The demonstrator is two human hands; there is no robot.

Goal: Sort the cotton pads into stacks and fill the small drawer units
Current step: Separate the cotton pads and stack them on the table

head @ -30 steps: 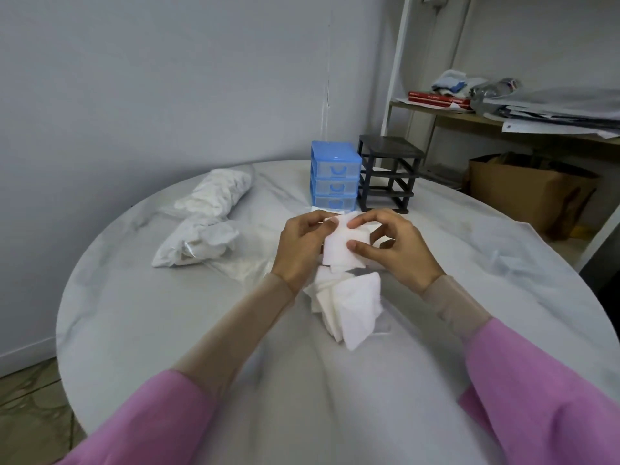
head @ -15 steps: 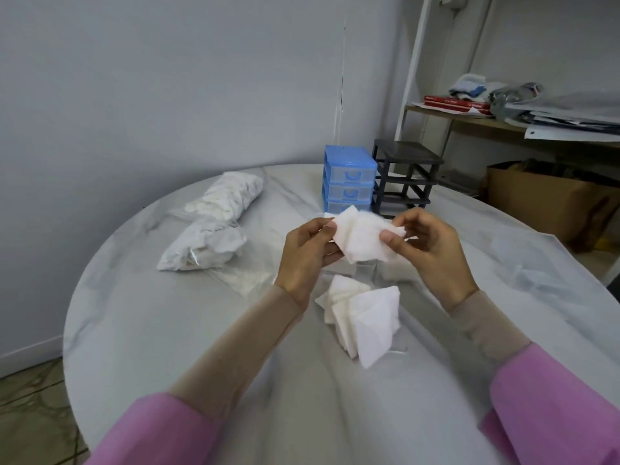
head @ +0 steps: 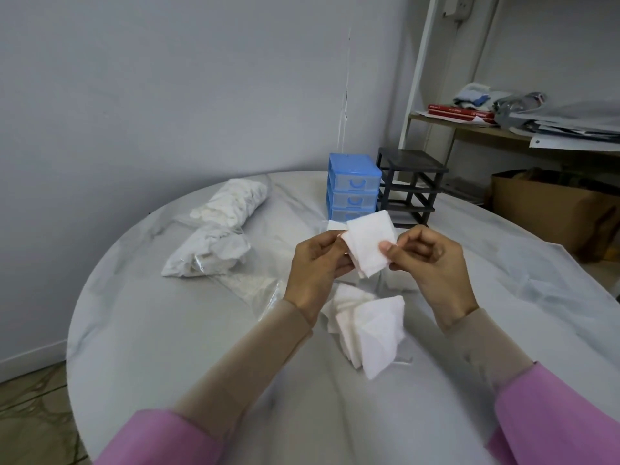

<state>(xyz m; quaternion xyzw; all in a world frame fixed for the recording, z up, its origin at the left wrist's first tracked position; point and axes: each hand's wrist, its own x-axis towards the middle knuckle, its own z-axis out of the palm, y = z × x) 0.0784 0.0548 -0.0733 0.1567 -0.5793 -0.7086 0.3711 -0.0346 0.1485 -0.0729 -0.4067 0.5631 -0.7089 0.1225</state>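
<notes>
round white table [head: 141, 347], plastic sheet over its right side. far centre: blue drawer unit [head: 354, 186], three drawers pushed in, contents not readable; touching its right side, black drawer frame [head: 411, 189], slots open, drawers out. far left: two clear bags of white pads [head: 218, 233], lying end to end, well apart from the hands. flat clear bag [head: 258, 286] just left of the left wrist. beyond the table's right edge: cardboard box [head: 550, 209] on the floor, shelf [head: 469, 129] with red books and papers.

open tabletop near, between the forearms, and along the left edge.

small stack of cotton pads [head: 369, 245] held above table centre. left hand [head: 317, 266] fingers curled, pinching its left edge; right hand [head: 432, 260] thumb clamped on its right corner. loose heap of pads [head: 369, 325] on the table under the hands.
</notes>
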